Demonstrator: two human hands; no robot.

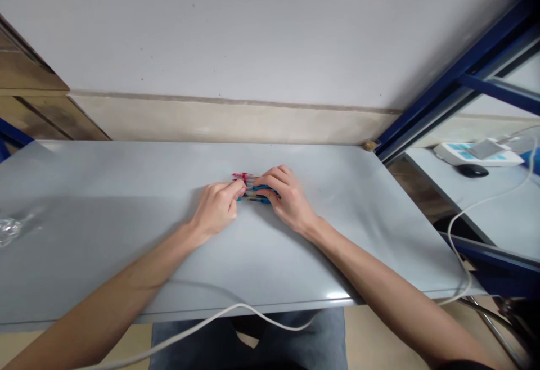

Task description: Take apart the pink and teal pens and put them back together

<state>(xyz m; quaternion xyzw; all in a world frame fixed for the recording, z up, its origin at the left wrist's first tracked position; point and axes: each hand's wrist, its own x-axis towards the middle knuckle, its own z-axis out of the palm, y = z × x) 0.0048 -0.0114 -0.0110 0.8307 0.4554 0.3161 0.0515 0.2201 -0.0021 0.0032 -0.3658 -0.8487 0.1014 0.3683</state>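
Note:
Several pens [255, 197] with clear barrels and red or blue ends lie bunched side by side near the middle of the grey table [126, 263]. My left hand [219, 204] is closed, its thumb and fingers pinching the pens at their left end. On the other side, my right hand [287, 193] curves over the right part of the bunch, fingers and thumb gripping it. Both hands rest low, at table height. The fingers cover part of the pens, so how many each hand grips is hidden.
Crumpled clear plastic [9, 229] lies at the table's left edge. A white cable [236, 307] crosses before the table's front edge. Beyond a blue metal frame [447, 89] at right, a white device [478, 153] and a black mouse [472, 170] sit on another table.

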